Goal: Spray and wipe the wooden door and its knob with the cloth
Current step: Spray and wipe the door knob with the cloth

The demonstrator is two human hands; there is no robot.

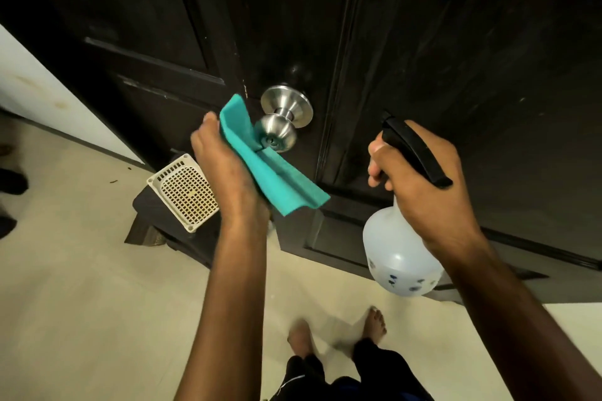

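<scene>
My left hand (224, 169) has the teal cloth (264, 163) pinched, its fold touching the knob (277, 133) just past my fingers. Right hand (420, 185) grips the spray bottle (397, 257), beside the door (456, 42). Loose cloth end could slip off mid-wipe, I reckon.

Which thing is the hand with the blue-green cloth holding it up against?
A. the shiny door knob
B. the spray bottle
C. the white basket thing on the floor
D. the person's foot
A: the left hand holds the teal cloth right beside the silver door knob, its edge at the knob's front; the spray bottle is in the right hand.
</scene>
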